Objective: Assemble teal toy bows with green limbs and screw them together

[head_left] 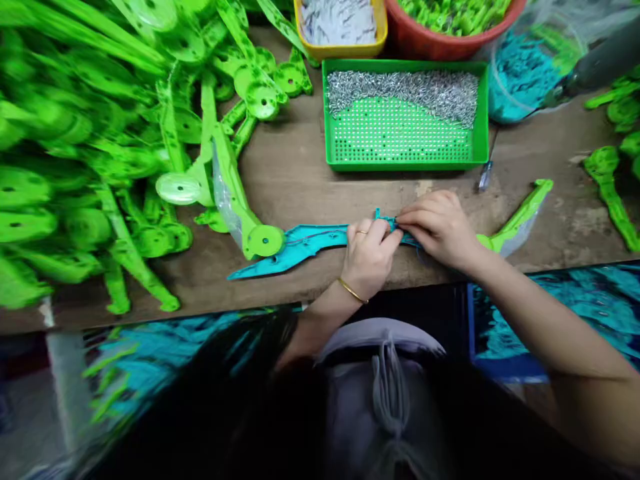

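A long blue plastic shell half (313, 245) lies across the bench in front of me, hollow side up, with a thin dark line, perhaps a wire, along it. My left hand (370, 257) is closed on its middle, fingers pressed against the shell. My right hand (437, 227) pinches at a small blue part (384, 217) near the shell's right portion; what lies between the fingertips is too small to make out. A green curved arm with a round end (265, 240) overlaps the shell's left end. Another green arm (523, 215) sticks out at the right, its inner end behind my right hand.
Green plastic parts (65, 147) are heaped on the left. A green basket (406, 163) of small screws stands ahead, near a screwdriver (485, 175). Behind are a yellow tub (343, 50), a red bowl (450, 47) and a clear container (525, 73) of blue parts. Blue parts fill bins below.
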A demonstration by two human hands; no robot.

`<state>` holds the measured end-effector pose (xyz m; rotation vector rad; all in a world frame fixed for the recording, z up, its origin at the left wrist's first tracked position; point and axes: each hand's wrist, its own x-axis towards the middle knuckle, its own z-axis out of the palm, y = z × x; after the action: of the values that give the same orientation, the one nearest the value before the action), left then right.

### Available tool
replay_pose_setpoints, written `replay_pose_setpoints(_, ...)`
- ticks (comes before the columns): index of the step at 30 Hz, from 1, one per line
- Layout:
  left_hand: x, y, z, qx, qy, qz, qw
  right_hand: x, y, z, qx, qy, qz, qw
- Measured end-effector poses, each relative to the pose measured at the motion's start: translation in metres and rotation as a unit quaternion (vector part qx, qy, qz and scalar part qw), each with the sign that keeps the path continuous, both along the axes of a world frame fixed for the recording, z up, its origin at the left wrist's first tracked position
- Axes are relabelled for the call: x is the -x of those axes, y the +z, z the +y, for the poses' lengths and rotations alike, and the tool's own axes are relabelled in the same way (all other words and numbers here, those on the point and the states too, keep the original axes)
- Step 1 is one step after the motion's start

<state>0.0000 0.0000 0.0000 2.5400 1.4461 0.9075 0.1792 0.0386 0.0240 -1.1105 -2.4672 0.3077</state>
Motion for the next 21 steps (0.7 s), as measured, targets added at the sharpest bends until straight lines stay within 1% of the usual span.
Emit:
replay_pose_setpoints(7,-0.0006,-0.0005,0.0001,0.028,0.007,-0.003,1.0,-0.0006,-0.0002,0.0014,0.056,-0.026,0.029,0.998)
replay_pose_setpoints(12,-0.0012,-0.0009,-0.0009,0.046,0.01,-0.009,0.999,-0.0013,0.001,0.0017,0.049,-0.025,0.031,0.998)
replay_pose_setpoints(16,-0.0026,-0.0016,-0.0015,0.03,0.022,-0.016,0.999,-0.0012,0.003,-0.0016,0.053,-0.035,0.012,0.998)
replay_pose_setpoints(21,-0.004,-0.0011,-0.0019,0.021,0.032,-0.01,0.999,0.0005,0.0028,-0.0032,0.017,-0.033,-0.016,0.999)
